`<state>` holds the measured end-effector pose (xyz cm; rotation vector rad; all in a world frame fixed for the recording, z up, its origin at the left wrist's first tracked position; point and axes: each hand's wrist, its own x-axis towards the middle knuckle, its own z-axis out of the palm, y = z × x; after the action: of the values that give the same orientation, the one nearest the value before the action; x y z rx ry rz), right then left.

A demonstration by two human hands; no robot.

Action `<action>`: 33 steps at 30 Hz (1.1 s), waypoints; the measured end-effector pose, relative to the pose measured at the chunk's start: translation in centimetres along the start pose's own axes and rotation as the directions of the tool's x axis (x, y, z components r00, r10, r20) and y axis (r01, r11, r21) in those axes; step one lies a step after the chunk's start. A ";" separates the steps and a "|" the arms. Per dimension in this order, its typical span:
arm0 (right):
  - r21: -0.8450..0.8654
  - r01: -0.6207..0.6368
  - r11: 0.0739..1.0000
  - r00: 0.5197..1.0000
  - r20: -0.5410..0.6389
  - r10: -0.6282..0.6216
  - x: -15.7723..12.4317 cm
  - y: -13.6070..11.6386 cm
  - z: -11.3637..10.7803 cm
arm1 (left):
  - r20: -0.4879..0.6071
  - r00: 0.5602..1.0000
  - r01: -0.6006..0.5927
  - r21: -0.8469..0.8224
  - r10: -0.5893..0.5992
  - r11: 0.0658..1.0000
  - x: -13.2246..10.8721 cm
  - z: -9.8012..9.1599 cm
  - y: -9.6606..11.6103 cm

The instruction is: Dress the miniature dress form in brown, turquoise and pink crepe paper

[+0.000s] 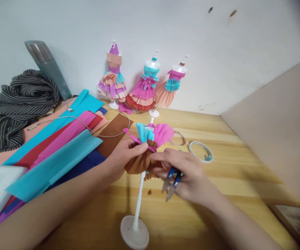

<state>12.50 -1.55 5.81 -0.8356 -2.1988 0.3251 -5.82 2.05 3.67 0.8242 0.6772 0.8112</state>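
A small white mannequin stand (134,229) tilts over the table, wearing a crepe paper dress with a blue and pink top and a brown skirt (136,164). My left hand (125,152) grips the dress at the waist from the left, thumb on the front. On the right side my right hand (182,170) has its fingertips at the brown paper. Scissors (174,182) with blue handles are tucked in my right hand, blades pointing down and to the left.
Three dressed mannequins (142,88) stand along the wall. Crepe paper sheets (61,152), a white box (1,187), striped cloth (27,97) and a bottle (48,66) lie left. Tape rolls (202,151) are at right, a frame (282,215) lower right.
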 end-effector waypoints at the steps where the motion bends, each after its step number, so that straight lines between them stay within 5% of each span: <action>1: -0.030 0.071 0.997 0.997 0.018 -0.070 0.0 -0.1 0.3 | -0.008 1.000 -0.001 0.001 0.001 1.000 0.0 0.0 0.1; 7: -0.278 0.216 0.936 0.975 0.110 -0.192 0.1 -0.1 1.0 | -0.076 0.997 0.019 0.017 -0.018 1.000 -0.1 0.0 0.3; 16: -0.306 0.287 0.908 0.952 0.199 -0.234 0.1 0.2 1.0 | -0.032 0.998 0.050 0.039 -0.049 0.998 0.1 -0.3 0.0; 20: -0.075 0.123 0.990 0.991 0.064 -0.118 0.2 0.1 0.1 | 0.021 0.999 0.036 0.087 -0.038 0.996 0.0 -0.2 0.1; 24: -0.074 -0.088 0.993 0.994 -0.071 0.083 0.0 0.6 -0.3 | 0.016 1.000 -0.028 0.210 0.025 0.977 0.0 -0.2 -0.1; 33: -0.096 -0.181 0.979 0.975 -0.149 0.166 0.4 0.6 0.1 | -0.031 0.999 -0.009 0.260 0.018 0.965 -0.1 0.7 0.2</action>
<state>12.47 -0.77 5.66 -1.0821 -2.0318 0.2251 -5.36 1.77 4.22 1.0556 0.8197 0.7589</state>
